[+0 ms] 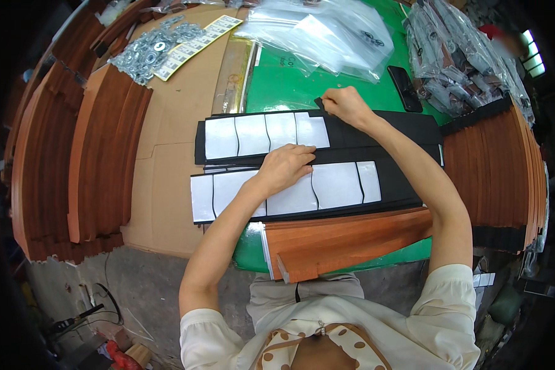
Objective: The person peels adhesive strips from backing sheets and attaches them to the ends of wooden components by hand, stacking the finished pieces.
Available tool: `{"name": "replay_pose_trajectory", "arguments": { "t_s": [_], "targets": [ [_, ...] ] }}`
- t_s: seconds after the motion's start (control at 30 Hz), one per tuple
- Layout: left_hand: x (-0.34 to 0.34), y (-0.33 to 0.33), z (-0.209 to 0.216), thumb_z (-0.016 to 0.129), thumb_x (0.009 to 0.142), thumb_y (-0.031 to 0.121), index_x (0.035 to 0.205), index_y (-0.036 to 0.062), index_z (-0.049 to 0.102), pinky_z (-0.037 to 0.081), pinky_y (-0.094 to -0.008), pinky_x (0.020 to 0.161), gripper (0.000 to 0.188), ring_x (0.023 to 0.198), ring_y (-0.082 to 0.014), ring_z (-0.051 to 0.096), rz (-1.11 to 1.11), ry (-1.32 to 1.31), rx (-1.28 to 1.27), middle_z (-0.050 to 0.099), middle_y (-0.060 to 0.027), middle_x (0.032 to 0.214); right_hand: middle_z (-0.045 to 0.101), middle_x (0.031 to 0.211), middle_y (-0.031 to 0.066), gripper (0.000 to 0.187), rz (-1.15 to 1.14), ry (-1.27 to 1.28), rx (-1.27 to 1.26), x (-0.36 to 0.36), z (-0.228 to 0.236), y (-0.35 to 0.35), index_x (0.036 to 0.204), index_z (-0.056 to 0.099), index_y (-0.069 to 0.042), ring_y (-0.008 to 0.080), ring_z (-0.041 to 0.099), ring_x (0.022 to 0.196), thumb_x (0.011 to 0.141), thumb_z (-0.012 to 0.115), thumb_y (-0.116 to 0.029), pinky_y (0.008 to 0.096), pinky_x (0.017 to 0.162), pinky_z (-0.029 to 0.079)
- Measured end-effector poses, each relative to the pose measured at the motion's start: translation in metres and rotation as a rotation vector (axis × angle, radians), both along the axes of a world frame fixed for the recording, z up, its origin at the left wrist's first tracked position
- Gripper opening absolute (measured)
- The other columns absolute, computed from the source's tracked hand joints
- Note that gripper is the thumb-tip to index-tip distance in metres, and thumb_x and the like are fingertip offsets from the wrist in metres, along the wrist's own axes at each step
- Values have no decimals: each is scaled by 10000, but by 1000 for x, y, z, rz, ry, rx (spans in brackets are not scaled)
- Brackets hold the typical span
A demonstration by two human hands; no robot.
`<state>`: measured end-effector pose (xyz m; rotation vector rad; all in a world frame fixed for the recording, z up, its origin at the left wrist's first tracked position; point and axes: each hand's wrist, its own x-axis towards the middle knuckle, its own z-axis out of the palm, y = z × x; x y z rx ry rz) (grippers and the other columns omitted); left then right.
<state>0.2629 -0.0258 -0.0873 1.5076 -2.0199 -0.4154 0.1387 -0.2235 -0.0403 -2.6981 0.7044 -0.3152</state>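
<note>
Two black panels lie side by side across the table, each covered with white glossy patches split by dark wavy lines: an upper panel (251, 135) and a lower panel (340, 186). Flat across the gap between them rests my left hand (285, 169), fingers stretched out and touching the ends of the white patches. Above the upper panel's right part, my right hand (349, 106) is closed in a pinch on a small black strip (319, 103); its far end is hidden by the fingers. More black material (391, 132) spreads beneath my right forearm.
Brown wood-grain panels stand stacked at left (102, 160) and right (487, 166). A brown piece (351, 240) lies at the near edge. Metal rings (145, 55), a yellow label strip (197, 48), clear plastic bags (333, 37), a black phone (404, 88) and bagged parts (456, 55) sit farther back.
</note>
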Motion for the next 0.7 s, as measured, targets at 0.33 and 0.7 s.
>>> {"name": "replay_pose_trajectory", "arguments": {
  "t_s": [0.33,0.7],
  "targets": [
    [-3,38,132,712,806,218,860,-41,671,498,-249,628,268,700,-127,631,387,639,-39,677,-98,759,544,615,82,120,365,-350,-436,-25,114,123,663,491,-45,252,577,532,681,606,-17,356,439,449],
    [-34,141,171,656,818,36,964,-26,655,445,-223,621,159,707,-92,561,257,492,-233,640,-52,833,665,856,123,186,326,-491,75,-73,154,216,940,660,3,257,636,746,773,689,-73,325,641,508]
  ]
}}
